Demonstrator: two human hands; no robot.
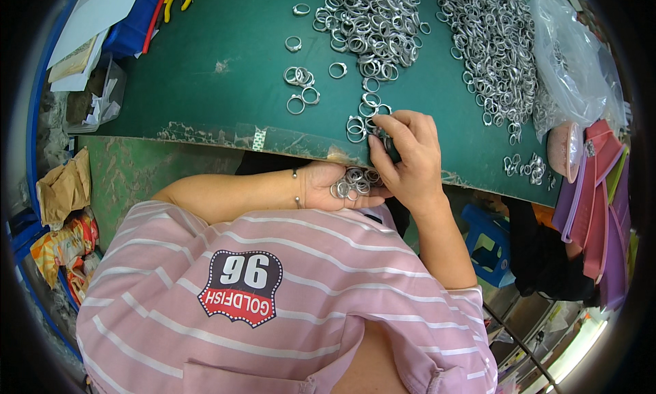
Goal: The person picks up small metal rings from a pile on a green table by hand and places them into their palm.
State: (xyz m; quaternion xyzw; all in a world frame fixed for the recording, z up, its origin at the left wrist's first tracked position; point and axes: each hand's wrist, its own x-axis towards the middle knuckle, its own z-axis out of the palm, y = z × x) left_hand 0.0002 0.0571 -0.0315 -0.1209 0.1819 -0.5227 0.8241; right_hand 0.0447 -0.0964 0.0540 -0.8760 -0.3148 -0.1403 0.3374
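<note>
Palm up and cupped, my left hand [320,184] is just below the near edge of the green table [205,73]. Several silver-coloured metal rings [354,184] lie in its palm and on its fingers. My right hand [418,155] is bent over the table edge, with thumb and fingers closed around a small dark object [390,148]; its kind is mostly hidden by the fingers. Right beside those fingertips, a few loose rings [355,129] rest on the tabletop. They trail back to a large heap of rings [376,25].
Another big ring heap [488,46] spreads at the right, beside a clear plastic bag [570,59] and a pinkish cup [564,150]. Scattered rings [298,76] lie left of centre. Yellow-handled pliers [179,1] and a plastic box [102,97] are at far left. A blue stool [488,247] stands below.
</note>
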